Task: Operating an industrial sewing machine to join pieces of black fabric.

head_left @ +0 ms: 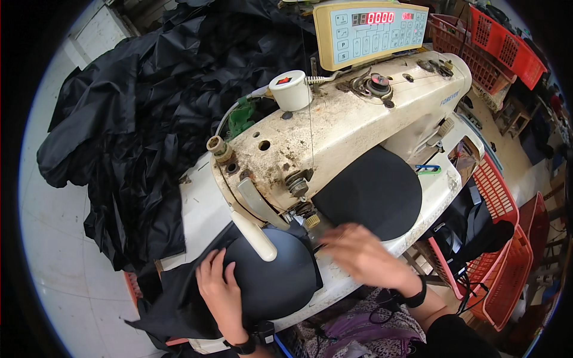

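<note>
A worn white sewing machine (286, 137) stands across the bed in front of me. Under its needle end lies a rounded black panel (274, 280) on top of a larger piece of black fabric (179, 298). My left hand (219, 292) rests on the left edge of these layers, fingers spread and flat. Beside the needle area, at the panel's right edge, is my right hand (364, 256) with its fingers curled together; what they pinch, if anything, is hidden. The needle is obscured by the machine head. A second rounded black panel (373, 191) lies under the machine's arm.
Crumpled black fabric (137, 107) is heaped at the far left. A lit control panel (373, 36) tops the machine. Small green-handled thread snips (428, 169) lie on the bed's right. Red plastic baskets (507, 256) stand at the right, one holding black items.
</note>
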Demonstrator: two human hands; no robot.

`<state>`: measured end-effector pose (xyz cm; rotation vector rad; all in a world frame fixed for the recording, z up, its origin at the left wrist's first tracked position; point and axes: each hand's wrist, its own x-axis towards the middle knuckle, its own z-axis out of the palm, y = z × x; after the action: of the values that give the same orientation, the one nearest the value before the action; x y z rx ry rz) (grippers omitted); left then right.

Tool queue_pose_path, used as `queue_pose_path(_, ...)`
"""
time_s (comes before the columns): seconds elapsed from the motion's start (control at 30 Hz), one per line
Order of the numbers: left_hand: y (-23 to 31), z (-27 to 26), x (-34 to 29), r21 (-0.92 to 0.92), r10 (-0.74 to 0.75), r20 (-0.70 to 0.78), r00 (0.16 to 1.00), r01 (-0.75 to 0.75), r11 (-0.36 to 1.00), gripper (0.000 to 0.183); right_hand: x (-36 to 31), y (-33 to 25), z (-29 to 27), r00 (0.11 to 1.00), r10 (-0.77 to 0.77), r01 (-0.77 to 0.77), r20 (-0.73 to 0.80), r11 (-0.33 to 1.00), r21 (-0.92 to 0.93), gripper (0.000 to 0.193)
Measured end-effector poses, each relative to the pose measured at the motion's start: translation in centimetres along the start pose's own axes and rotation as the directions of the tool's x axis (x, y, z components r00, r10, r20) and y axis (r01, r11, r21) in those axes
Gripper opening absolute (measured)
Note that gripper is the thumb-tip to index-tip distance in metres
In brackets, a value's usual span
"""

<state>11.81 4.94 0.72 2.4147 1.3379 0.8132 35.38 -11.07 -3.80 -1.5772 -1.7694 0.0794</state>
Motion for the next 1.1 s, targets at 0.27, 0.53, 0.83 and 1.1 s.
queue_pose_path(0.27,4.4,3.7,-2.9,-0.015,0.301,0.488,0.82,-0.336,0.942,0.071,-0.3,-1.4,3.5,0.981,-0.055,0.043,0.188,0.997,0.062,0.031)
queue_pose_path(0.53,-1.3,2.8,0.9,-0.378,0.545,0.64,0.541,-0.396,0.837,0.049,-1.1,1.7,-0.8,0.938,0.32,-0.346,-0.132,0.852,-0.392,0.057)
queue_pose_path(0.83,3.6,3.6,0.7,-0.134,0.326,0.506,0.799,-0.301,0.944,0.046,1.5,1.8,-0.7,0.988,0.073,-0.065,0.136,0.996,-0.067,0.055)
queue_pose_path(1.1,2.1,3.8,0.8,-0.28,0.466,0.545,0.697,-0.373,0.885,0.059,-1.7,-2.4,3.8,0.978,-0.107,0.063,0.177,0.97,0.237,0.041)
